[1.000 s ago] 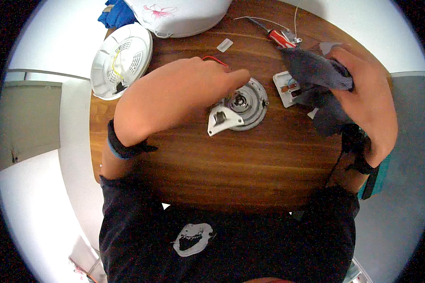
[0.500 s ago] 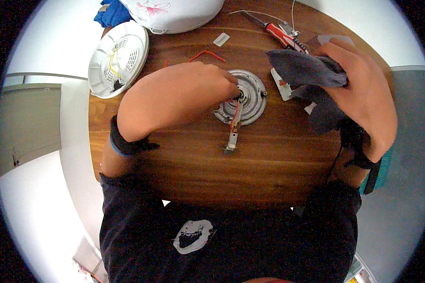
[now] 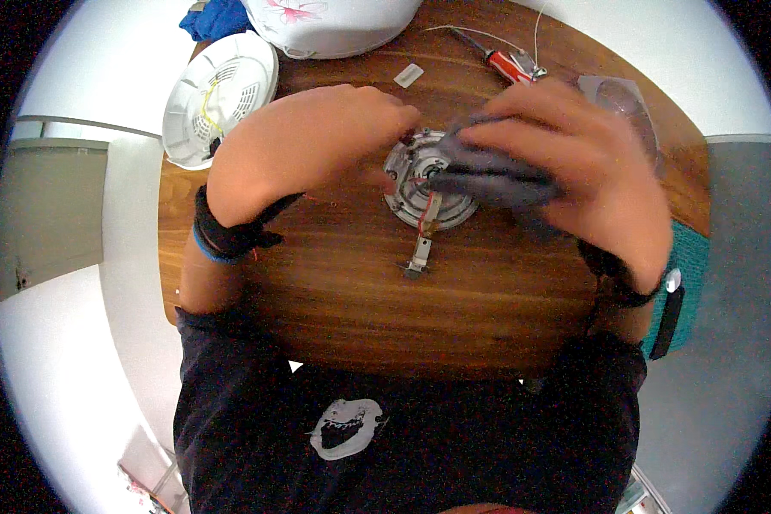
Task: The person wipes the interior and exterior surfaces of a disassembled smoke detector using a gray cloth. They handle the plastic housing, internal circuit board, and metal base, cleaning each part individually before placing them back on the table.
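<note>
A round silvery metal plate (image 3: 400, 206) with ring-shaped ridges lies mid-table. A narrow metal bracket (image 3: 419, 254) with a red wire extends from its centre toward me. At the plate's left rim, my left hand (image 3: 317, 141) is curled with the thumb apart below; its fingertips are partly hidden and blurred. My right hand (image 3: 587, 154) grips a dark grey cloth (image 3: 497, 176), which covers the upper right of the plate. Motion smears this hand and the cloth.
A white vented round cover (image 3: 180, 107) leans at the far left. Behind stands a white flowered housing (image 3: 338, 30), beside a blue cloth (image 3: 214, 21). A small pale tab (image 3: 409, 75), a red-handled screwdriver (image 3: 505, 67) and a clear sheet (image 3: 608, 90) lie beyond. Rightward is a teal mat (image 3: 687, 257).
My right hand has swung left with the grey cloth, bringing it over the plate. My left hand has drawn back from the plate's centre to its left rim.
</note>
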Demonstrator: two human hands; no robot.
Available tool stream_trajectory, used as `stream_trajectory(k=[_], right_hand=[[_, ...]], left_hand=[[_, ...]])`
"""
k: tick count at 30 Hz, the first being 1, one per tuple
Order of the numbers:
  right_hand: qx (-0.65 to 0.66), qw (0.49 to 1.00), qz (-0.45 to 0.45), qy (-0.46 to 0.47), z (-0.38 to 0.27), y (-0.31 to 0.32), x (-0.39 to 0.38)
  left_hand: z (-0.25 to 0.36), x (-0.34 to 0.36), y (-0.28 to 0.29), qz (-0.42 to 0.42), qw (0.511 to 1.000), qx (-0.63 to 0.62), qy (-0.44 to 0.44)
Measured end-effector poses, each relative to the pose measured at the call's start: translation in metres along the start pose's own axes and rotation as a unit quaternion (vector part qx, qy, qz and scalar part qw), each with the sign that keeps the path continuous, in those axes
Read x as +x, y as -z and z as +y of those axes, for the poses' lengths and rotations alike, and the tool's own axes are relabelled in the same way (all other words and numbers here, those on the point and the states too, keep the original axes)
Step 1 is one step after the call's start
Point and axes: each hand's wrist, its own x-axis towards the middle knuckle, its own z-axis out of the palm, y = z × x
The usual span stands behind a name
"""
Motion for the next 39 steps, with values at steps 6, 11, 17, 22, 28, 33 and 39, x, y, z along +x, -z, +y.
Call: stream_trajectory(k=[6, 11, 17, 22, 28, 33, 39], right_hand=[[-0.004, 0.997, -0.074, 0.033, -0.002, -0.058, 0.015], [-0.044, 0.99, -0.11, -0.075, -0.018, -0.061, 0.011], [-0.04, 0.994, -0.081, -0.057, -0.016, -0.066, 0.013], [-0.049, 0.992, -0.094, -0.074, -0.016, -0.055, 0.02], [-0.018, 0.998, -0.06, -0.016, -0.017, -0.073, 0.016], [-0.003, 0.998, -0.053, 0.015, -0.011, -0.074, 0.017], [0.029, 0.997, -0.076, 0.017, -0.002, -0.058, 0.018]], left_hand=[[0.002, 0.003, 0.013, -0.043, 0.999, 0.001, 0.006], [-0.01, 0.001, -0.006, 0.001, 1.0, 0.003, -0.021], [-0.014, -0.001, -0.013, 0.049, 0.997, 0.002, -0.053], [-0.018, -0.004, -0.019, 0.107, 0.991, 0.013, -0.078], [-0.016, -0.002, -0.016, 0.097, 0.992, -0.005, -0.077], [-0.018, -0.003, -0.019, 0.099, 0.993, -0.015, -0.069], [-0.01, 0.002, -0.007, 0.027, 0.997, -0.05, -0.047]])
